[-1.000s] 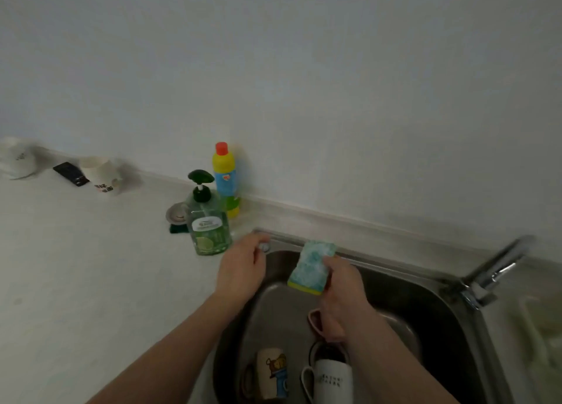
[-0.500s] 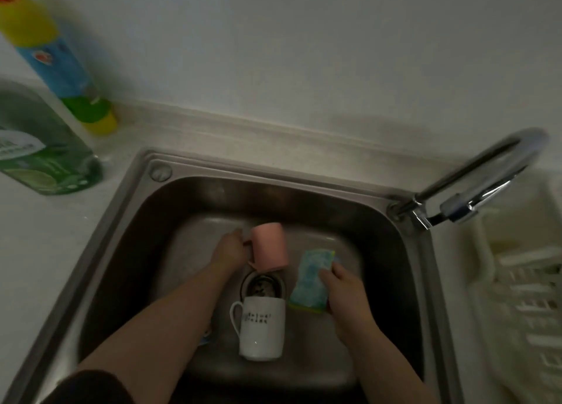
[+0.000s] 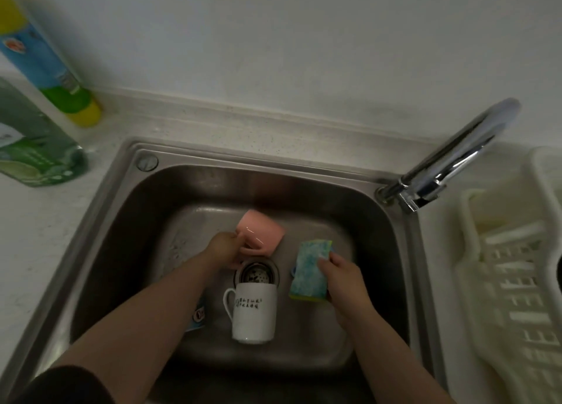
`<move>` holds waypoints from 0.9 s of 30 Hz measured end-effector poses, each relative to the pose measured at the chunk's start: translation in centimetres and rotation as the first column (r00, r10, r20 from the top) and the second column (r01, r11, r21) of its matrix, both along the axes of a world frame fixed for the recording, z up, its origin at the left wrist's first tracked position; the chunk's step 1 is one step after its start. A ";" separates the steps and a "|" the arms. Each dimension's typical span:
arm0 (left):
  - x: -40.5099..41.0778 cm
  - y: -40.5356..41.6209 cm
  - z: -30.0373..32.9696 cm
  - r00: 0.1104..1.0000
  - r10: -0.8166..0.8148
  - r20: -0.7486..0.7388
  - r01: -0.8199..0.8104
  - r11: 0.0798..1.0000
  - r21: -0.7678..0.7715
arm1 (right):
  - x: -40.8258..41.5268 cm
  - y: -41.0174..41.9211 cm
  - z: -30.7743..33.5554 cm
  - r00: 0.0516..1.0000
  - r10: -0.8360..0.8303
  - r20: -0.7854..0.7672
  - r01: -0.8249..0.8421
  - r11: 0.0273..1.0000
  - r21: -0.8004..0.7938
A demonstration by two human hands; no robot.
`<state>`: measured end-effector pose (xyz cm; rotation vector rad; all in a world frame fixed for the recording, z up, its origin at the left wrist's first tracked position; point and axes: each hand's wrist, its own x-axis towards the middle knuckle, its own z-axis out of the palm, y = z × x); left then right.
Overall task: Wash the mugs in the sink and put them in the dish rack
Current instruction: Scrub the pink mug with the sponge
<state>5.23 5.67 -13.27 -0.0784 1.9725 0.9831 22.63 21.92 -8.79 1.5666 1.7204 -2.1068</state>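
Inside the steel sink (image 3: pixel 121 208), my left hand (image 3: pixel 223 248) grips a pink mug (image 3: pixel 263 230) by its handle, the mug tilted above the drain (image 3: pixel 257 274). My right hand (image 3: pixel 340 277) holds a blue-green sponge with a yellow edge (image 3: pixel 310 269) to the right of the drain. A white mug with dark lettering (image 3: pixel 254 312) lies on its side on the sink floor between my arms. A third mug with a blue print (image 3: pixel 199 314) is mostly hidden under my left forearm. The white dish rack (image 3: pixel 514 282) stands right of the sink.
A chrome tap (image 3: pixel 450 157) arches over the sink's right rear corner. On the counter at the left stand a green soap bottle (image 3: pixel 33 148) and a yellow-blue cleaner bottle (image 3: pixel 45 65). The wall runs close behind the sink.
My view dropped from the counter to the sink. My left hand left the sink rim and took the pink mug, then tilted it. My right hand carried the sponge down into the sink.
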 end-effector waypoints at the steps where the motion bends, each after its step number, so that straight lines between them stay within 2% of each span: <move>1: 0.4 0.0 0.9 0.996 0.066 0.055 -0.069 0.997 0.043 | -0.1 -0.1 0.4 1.000 0.015 0.001 -0.015 1.000 0.016; 4: 1.6 -0.7 4.1 0.972 0.227 0.051 -0.231 0.970 0.081 | -0.5 -0.3 3.0 0.999 0.045 0.005 -0.045 0.994 0.102; 6: 2.4 -1.5 6.2 0.975 0.219 -0.032 -0.215 0.972 0.098 | -0.7 -0.4 5.5 0.997 0.072 0.009 -0.073 0.972 0.222; 9: 3.9 -2.6 10.1 0.973 0.213 -0.088 -0.192 0.962 0.196 | -1.0 -0.8 9.4 0.989 0.148 0.000 -0.131 0.873 0.469; 11: 4.9 -3.2 12.8 0.968 0.193 -0.159 -0.145 0.951 0.272 | -1.3 -1.4 12.1 0.974 0.227 -0.018 -0.167 0.765 0.621; 12: 5.3 -3.5 13.9 0.962 0.173 -0.210 -0.104 0.948 0.302 | -1.5 -1.8 13.3 0.957 0.289 -0.006 -0.199 0.672 0.714; 14: 5.9 -3.8 16.1 0.947 0.140 -0.290 -0.035 0.940 0.340 | -1.7 -2.8 15.4 0.901 0.426 0.077 -0.270 0.416 0.868; 16: 6.1 -4.2 18.1 0.930 0.112 -0.349 0.022 0.933 0.359 | -1.6 -3.8 17.0 0.836 0.507 0.209 -0.346 0.192 0.918; 18: 6.2 -4.6 19.9 0.906 0.081 -0.416 0.074 0.936 0.344 | -1.2 -4.7 17.9 0.771 0.544 0.332 -0.404 0.013 0.915; 20: 6.2 -5.1 21.2 0.872 0.061 -0.485 0.108 0.944 0.312 | -0.6 -5.6 18.6 0.709 0.593 0.381 -0.394 -0.115 0.912; 22: 6.1 -5.6 22.2 0.839 0.035 -0.544 0.135 0.953 0.270 | 0.0 -5.9 18.9 0.639 0.670 0.378 -0.403 -0.127 0.906; 23: 6.2 -5.8 22.9 0.820 0.015 -0.572 0.149 0.960 0.238 | 0.4 -5.7 18.9 0.578 0.705 0.411 -0.428 -0.167 0.888; 24: 6.3 -5.9 23.4 0.801 -0.014 -0.599 0.172 0.963 0.208 | 0.7 -5.1 18.8 0.495 0.705 0.508 -0.432 -0.308 0.848; 25: 6.5 -5.9 23.8 0.782 -0.057 -0.621 0.212 0.961 0.178 | 0.8 -4.4 18.8 0.423 0.642 0.639 -0.398 -0.502 0.768; 26: 6.7 -5.9 24.2 0.759 -0.114 -0.641 0.256 0.958 0.133 | 0.7 -3.4 18.6 0.369 0.518 0.772 -0.380 -0.674 0.634; 27: 6.8 -5.8 24.2 0.730 -0.165 -0.663 0.296 0.951 0.088 | 0.5 -2.5 18.6 0.325 0.360 0.874 -0.388 -0.792 0.471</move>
